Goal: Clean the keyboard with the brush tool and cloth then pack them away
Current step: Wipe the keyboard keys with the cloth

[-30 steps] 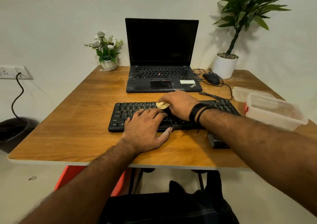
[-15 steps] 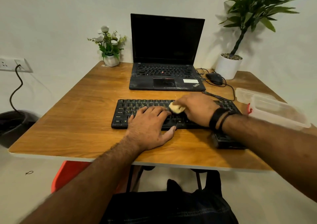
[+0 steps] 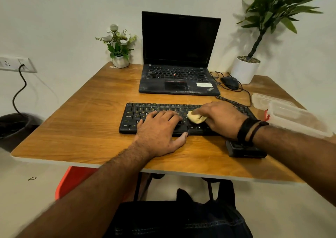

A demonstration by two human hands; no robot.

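A black keyboard lies across the middle of the wooden table. My left hand rests flat on its left-centre keys, fingers straight. My right hand grips a bunched yellow cloth and presses it on the keys right of centre. A black brush tool lies on the table just in front of the keyboard's right end, partly hidden under my right wrist.
An open black laptop stands behind the keyboard. A mouse with its cable and a white plant pot sit at the back right. A clear plastic box and its lid are at the right edge. A small flower pot stands at the back left.
My right hand has slid the cloth rightwards along the keys. The left hand stays flat on the keyboard. The view has shifted slightly.
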